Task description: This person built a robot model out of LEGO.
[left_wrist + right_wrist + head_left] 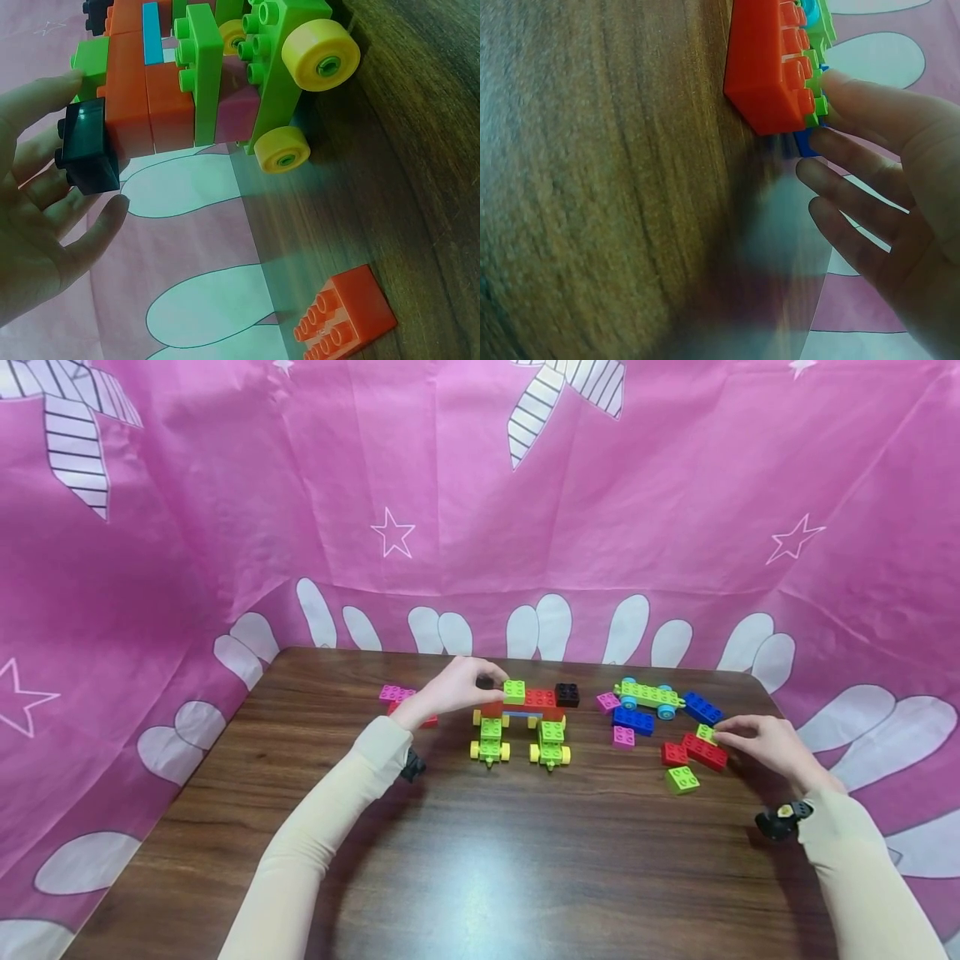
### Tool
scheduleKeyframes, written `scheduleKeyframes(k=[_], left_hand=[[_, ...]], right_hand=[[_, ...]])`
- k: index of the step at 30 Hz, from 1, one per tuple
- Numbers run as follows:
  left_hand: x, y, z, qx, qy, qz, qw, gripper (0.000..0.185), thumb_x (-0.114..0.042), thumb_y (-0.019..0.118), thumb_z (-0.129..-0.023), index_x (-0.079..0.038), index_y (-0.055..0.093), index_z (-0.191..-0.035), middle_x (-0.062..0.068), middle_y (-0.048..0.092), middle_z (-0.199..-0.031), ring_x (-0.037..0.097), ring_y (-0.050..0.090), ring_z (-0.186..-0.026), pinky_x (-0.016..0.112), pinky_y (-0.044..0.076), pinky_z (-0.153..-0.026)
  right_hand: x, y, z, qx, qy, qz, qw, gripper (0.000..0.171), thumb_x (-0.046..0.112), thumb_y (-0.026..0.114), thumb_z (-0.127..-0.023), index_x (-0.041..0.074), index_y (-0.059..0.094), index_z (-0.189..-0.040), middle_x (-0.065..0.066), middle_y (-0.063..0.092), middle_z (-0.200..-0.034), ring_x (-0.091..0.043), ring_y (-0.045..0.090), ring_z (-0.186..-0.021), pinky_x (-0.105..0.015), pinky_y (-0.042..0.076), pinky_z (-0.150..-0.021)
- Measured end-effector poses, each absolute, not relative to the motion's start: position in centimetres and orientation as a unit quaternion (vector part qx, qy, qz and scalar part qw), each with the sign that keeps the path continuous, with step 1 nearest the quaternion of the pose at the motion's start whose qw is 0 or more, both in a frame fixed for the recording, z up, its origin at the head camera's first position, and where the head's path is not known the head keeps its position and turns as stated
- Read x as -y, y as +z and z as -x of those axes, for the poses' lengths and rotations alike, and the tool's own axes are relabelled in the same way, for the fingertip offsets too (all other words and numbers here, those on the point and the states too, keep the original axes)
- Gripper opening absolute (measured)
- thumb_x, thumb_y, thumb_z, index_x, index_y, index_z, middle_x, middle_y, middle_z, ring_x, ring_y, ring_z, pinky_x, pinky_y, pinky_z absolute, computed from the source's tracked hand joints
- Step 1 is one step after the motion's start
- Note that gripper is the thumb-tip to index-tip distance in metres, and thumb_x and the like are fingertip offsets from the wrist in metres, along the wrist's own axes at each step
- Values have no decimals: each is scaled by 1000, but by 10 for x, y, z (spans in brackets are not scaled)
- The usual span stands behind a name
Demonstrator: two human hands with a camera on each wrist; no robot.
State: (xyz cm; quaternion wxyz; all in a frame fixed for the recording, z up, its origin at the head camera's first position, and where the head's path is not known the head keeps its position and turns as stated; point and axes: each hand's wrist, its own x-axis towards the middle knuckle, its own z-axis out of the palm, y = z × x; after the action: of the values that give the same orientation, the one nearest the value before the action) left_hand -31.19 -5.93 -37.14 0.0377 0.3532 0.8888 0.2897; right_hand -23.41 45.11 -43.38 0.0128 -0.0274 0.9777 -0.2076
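Black brick sits pinched in our left hand against the block build; our right hand pinches a small green brick.

Three views over one wooden table
Head view high, facing forward and down, far enough for both hands. Left wrist close, rolled sideways, beside the brick build, shared with head. Right wrist close, also rolled, against the long red brick, likewise shared with head.
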Motion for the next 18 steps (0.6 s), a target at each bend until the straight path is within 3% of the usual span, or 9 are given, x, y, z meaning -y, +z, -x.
scheduleKeyframes(k=[5,11,18], left_hand=[[59,-372,313,-890,288,-353,35,29,-25,72,-91,-11,72,-116,3,75,-111,14,68,-102,32,55,-95],[60,-372,313,-889,285,-358,30,29,-25,72,-91,-10,72,-116,3,76,-111,15,68,-102,32,55,-94],[59,-373,313,-889,282,-358,29,29,-25,72,-91,-10,72,-116,3,76,-109,15,68,-102,32,54,-95]], right_hand=[[-451,-434,234,-979,-202,32,11,46,46,67,-92,6,73,-112,-16,75,-101,-4,55,-80,-30,46,-78],[-450,-435,235,-979,-200,33,17,49,45,67,-92,2,71,-115,-22,73,-106,-30,62,-94,-41,50,-81],[-451,-435,236,-979,-203,28,21,49,46,67,-92,3,72,-115,-23,72,-109,-28,61,-95,-34,47,-78]])
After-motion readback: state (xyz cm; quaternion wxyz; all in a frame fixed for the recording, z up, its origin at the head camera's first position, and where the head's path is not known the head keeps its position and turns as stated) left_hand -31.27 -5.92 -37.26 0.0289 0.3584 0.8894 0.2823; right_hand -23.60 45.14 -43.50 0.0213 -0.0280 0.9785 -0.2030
